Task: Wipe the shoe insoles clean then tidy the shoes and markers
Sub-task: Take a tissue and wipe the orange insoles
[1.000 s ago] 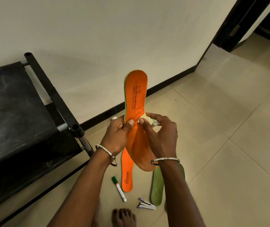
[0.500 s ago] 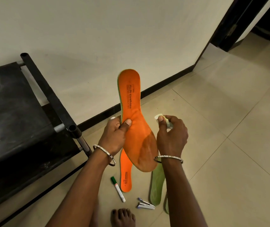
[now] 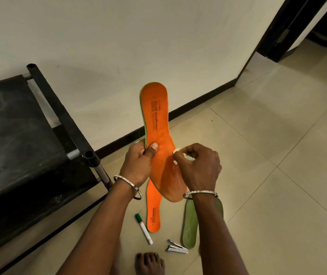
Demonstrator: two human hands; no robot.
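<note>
Left hand [image 3: 137,163]: grips the long orange foam insole with a green rim [image 3: 158,120] at its narrow waist. Thumb lies flat on the orange face; the other fingers curl round the left edge to the back, only their tips showing. The insole is held upright in the air in front of the cream wall [image 3: 119,46], heel end up, printed face toward the camera, toe end down between the two wrists.

Right hand [image 3: 200,167]: fingers curled tight, thumb and forefinger pinching a small pale wad [image 3: 178,155]; cloth or tissue, cannot tell. The wad touches the insole's right edge, just below the level of the left thumb.

Each wrist carries a thin silver bangle.

On the beige tiled floor [image 3: 277,195], below the hands:
- second orange insole [image 3: 153,211], face up, upper part hidden behind the held one
- green insole [image 3: 189,225], partly hidden by the right forearm
- white marker with a green cap [image 3: 143,228], just left of the second orange insole
- small metal stapler [image 3: 176,249], near the green insole's lower tip
- bare foot [image 3: 148,262] at the bottom edge

Black metal-framed bench [image 3: 19,135] stands at left, against the wall.
</note>
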